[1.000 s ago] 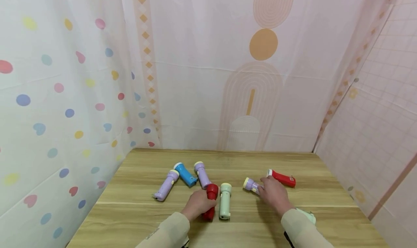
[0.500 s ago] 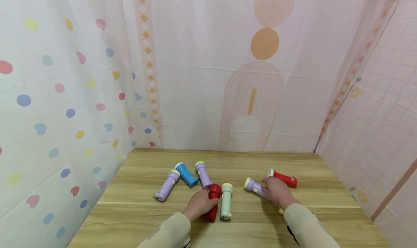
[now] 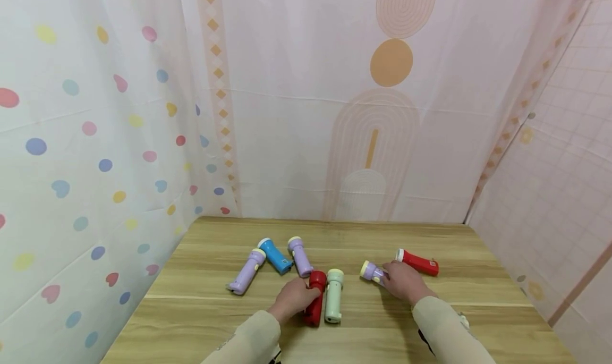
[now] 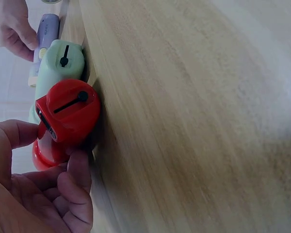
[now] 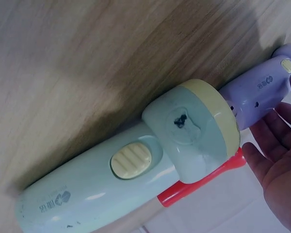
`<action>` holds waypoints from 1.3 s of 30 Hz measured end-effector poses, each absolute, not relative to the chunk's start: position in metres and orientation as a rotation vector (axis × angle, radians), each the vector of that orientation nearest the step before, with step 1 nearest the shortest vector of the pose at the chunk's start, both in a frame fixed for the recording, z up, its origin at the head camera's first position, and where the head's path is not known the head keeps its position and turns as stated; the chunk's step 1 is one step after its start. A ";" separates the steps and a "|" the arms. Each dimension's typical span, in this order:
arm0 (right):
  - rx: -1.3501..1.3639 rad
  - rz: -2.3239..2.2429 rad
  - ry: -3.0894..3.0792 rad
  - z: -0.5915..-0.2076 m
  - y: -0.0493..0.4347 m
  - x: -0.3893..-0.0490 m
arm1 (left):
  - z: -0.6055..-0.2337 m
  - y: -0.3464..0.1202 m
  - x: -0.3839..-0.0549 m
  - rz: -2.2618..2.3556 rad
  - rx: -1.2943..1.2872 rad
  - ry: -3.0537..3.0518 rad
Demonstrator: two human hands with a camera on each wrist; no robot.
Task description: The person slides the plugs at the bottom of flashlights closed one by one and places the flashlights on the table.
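In the head view, my left hand holds a red flashlight lying lengthwise on the table. The left wrist view shows its thumb on one side of the red flashlight and fingers on the other. Right beside it lies a light green flashlight. Farther right, my right hand grips the body of a small purple flashlight, whose cream-rimmed head points away to the left. A second green flashlight, mostly hidden by my right sleeve in the head view, fills the right wrist view.
Left of my left hand lie a purple flashlight, a blue flashlight and another purple flashlight. A red flashlight with a white rim lies beyond my right hand. Patterned curtains enclose the wooden table behind and on both sides.
My left hand has shifted the red flashlight slightly right, closer alongside the green one, its tail swinging that way. My right hand stays at the purple flashlight. The head view drifts slightly.
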State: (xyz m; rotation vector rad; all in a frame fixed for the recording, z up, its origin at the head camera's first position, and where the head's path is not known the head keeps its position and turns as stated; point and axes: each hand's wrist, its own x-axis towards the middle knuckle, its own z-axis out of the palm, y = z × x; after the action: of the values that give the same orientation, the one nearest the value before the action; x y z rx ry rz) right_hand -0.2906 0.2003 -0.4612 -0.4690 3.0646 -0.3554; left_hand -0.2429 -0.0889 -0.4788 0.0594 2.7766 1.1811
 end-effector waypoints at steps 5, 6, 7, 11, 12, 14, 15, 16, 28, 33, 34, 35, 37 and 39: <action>-0.494 -0.351 3.073 -0.463 0.200 -0.289 | -0.478 -0.088 -0.242 1.188 0.056 2.803; -0.503 -0.349 3.080 -0.464 0.200 -0.289 | -0.478 -0.088 -0.242 1.181 0.050 2.811; -0.511 -0.351 3.085 -0.464 0.199 -0.289 | -0.477 -0.088 -0.241 1.171 0.042 2.817; -0.527 -0.351 3.100 -0.466 0.198 -0.289 | -0.477 -0.089 -0.242 1.145 0.017 2.831; -0.524 -0.357 3.098 -0.466 0.198 -0.289 | -0.478 -0.089 -0.243 1.144 0.013 2.831; -0.516 -0.359 3.098 -0.468 0.197 -0.290 | -0.480 -0.089 -0.244 1.135 0.008 2.839; -0.522 -0.355 3.101 -0.469 0.197 -0.290 | -0.480 -0.089 -0.244 1.129 0.010 2.849; -0.519 -0.359 3.099 -0.470 0.197 -0.291 | -0.480 -0.088 -0.245 1.119 0.008 2.859; -0.514 -0.358 3.077 -0.468 0.195 -0.292 | -0.474 -0.080 -0.244 1.012 -0.042 2.908; -0.509 -0.352 3.056 -0.466 0.194 -0.291 | -0.479 -0.079 -0.247 1.016 -0.035 2.903; -0.510 -0.349 3.055 -0.466 0.194 -0.291 | -0.480 -0.079 -0.247 1.020 -0.033 2.900; -0.510 -0.349 3.055 -0.466 0.194 -0.291 | -0.481 -0.080 -0.248 1.027 -0.027 2.900; -0.516 -0.347 3.056 -0.465 0.194 -0.290 | -0.482 -0.081 -0.248 1.049 -0.022 2.888; -0.522 -0.349 3.059 -0.464 0.193 -0.290 | -0.481 -0.082 -0.248 1.075 -0.016 2.872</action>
State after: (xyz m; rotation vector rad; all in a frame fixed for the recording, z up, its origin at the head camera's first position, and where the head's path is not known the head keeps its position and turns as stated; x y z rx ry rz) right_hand -0.2901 0.1934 -0.4638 -0.5217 3.0592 -0.3494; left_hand -0.2475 -0.0825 -0.4814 -0.0158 2.8717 1.0753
